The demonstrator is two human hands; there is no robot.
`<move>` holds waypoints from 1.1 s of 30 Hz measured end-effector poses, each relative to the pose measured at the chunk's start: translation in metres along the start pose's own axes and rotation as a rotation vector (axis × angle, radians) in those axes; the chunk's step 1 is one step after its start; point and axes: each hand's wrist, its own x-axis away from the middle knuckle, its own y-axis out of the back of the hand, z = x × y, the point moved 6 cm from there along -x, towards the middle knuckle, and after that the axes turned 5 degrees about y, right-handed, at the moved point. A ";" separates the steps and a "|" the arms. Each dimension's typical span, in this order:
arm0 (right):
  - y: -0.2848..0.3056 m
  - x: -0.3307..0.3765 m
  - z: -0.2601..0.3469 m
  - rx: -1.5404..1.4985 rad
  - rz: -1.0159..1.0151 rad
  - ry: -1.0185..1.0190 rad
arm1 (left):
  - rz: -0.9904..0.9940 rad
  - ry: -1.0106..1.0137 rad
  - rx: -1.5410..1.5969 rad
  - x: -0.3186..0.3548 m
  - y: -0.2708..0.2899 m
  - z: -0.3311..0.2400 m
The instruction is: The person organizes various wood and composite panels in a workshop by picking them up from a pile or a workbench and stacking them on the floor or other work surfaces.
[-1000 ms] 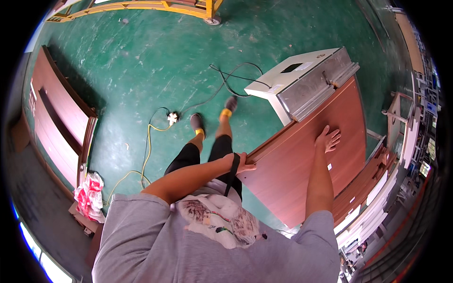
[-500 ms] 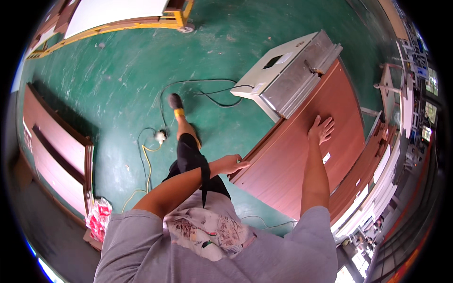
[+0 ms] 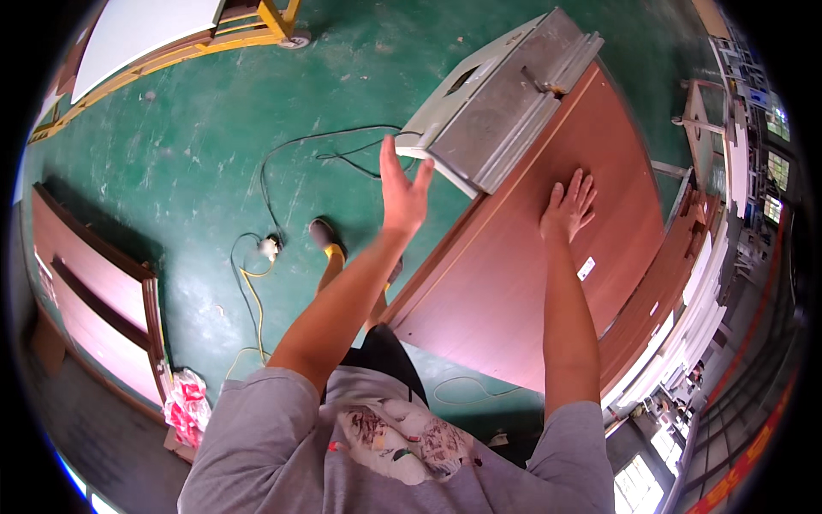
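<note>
A large reddish-brown wood panel (image 3: 505, 283) lies in front of me to the right. My right hand (image 3: 567, 210) rests flat on its upper face with the fingers spread. Off the panel's left edge, my left hand (image 3: 404, 193) is raised in the air with thumb and fingers apart, holding nothing. Just beyond that hand stands a boxy grey-and-white machine (image 3: 497, 111) with metal rails, placed against the panel's far edge. A small white label (image 3: 586, 268) sits on the panel near my right forearm.
Black cables (image 3: 282, 146) run over the green floor to a white connector (image 3: 271, 248) with a yellow cord. Stacked brown panels (image 3: 94, 291) lie at left, beside a red-and-white plastic bag (image 3: 187, 407). A yellow cart (image 3: 274, 26) stands far left; more boards (image 3: 659, 304) lie at right.
My left hand has let go of the panel's near left corner and moved forward toward the machine. My right hand stays on the panel. My body has stepped forward.
</note>
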 end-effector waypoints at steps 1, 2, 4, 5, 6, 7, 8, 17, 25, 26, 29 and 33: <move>0.000 -0.001 0.003 0.004 0.018 -0.001 | -0.029 0.018 0.062 -0.015 -0.011 -0.004; 0.001 0.000 0.006 0.003 0.023 0.003 | 0.011 0.056 0.115 -0.026 -0.026 0.000; 0.004 -0.001 0.014 -0.007 0.026 0.014 | 0.089 0.123 0.219 -0.043 -0.052 0.007; 0.004 0.000 0.014 0.001 0.054 0.019 | -0.012 0.189 0.213 -0.045 -0.056 0.005; 0.005 -0.002 0.012 -0.026 0.015 0.077 | -0.025 0.170 0.138 -0.048 -0.060 0.007; 0.006 -0.002 0.011 -0.052 -0.024 0.138 | -0.041 0.152 0.062 -0.050 -0.063 0.010; 0.004 -0.002 0.008 -0.075 -0.057 0.198 | -0.057 0.142 -0.014 -0.051 -0.067 0.014; -0.001 -0.052 0.020 0.016 -0.049 0.121 | -0.220 -0.027 -0.012 -0.106 -0.091 -0.026; -0.004 -0.133 0.030 -0.004 -0.113 0.038 | 0.062 -0.135 -0.429 -0.214 -0.139 -0.064; -0.007 -0.142 0.027 -0.001 -0.105 0.012 | 0.161 -0.110 -0.406 -0.222 -0.150 -0.068; -0.002 -0.161 0.040 -0.035 -0.099 -0.024 | 0.220 -0.095 -0.346 -0.248 -0.157 -0.070; 0.000 -0.167 0.038 -0.018 -0.083 -0.068 | 0.284 -0.065 -0.330 -0.252 -0.167 -0.077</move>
